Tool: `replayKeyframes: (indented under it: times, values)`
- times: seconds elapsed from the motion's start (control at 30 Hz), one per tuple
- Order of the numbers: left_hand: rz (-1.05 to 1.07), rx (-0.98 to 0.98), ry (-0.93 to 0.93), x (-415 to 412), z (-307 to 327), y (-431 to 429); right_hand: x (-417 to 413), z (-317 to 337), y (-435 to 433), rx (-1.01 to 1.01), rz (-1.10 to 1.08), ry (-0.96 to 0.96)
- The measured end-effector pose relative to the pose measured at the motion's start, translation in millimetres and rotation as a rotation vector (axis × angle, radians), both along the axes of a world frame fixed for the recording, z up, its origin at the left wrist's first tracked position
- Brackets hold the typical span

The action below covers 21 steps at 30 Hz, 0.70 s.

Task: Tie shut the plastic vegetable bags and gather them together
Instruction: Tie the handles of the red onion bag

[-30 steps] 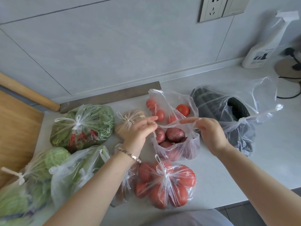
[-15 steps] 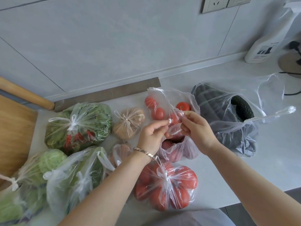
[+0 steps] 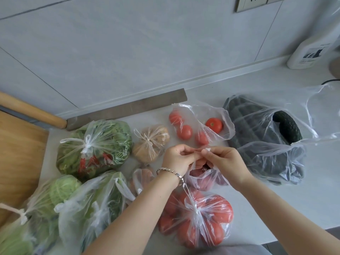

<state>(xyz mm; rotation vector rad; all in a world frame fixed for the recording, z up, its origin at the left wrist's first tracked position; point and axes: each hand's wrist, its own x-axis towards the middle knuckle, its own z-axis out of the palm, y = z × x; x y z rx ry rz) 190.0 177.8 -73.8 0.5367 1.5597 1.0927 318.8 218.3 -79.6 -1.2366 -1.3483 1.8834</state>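
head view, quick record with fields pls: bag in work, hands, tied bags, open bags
bag in work: clear plastic bag of dark red round vegetables, handles drawn together above it, no finished knot visible
left hand: pinches its handles
right hand: pinches its handles, fingertips meeting the left's
tied: clear bag of large red tomatoes; clear bag of leafy greens and red chillies; small clear bag of brown roots
open: clear bag of small red tomatoes; clear bag of dark green cucumbers
surface: pale grey countertop
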Motion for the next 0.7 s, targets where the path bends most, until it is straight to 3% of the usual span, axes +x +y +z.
replayKeyframes:
  times: [0.1, 0.23, 0.4, 0.53, 0.7]
  values:
    - [-0.218, 0.070, 0.343, -1.7, -1.0, -1.4, 1.7, -4.0, 0.5, 0.128, -0.121, -0.135]
    - [-0.432, 0.113, 0.407, 0.9, -5.6, -9.3, 2.9, -17.1, 8.0, 0.156, -0.279, -0.305]
    - [-0.308, 0.134, 0.484, -0.2, -9.9, -9.3, -3.6, -17.6, 2.3, 0.452, 0.053, -0.501]
    - [-0.129, 0.094, 0.486, -9.6, -16.6, -4.0, 2.5, -12.8, -3.0, 0.505, 0.301, -0.400]
    - [-0.103, 0.059, 0.324, -4.0, -13.6, -1.5, 6.7, -7.5, -6.2, 0.360, 0.128, -0.026]
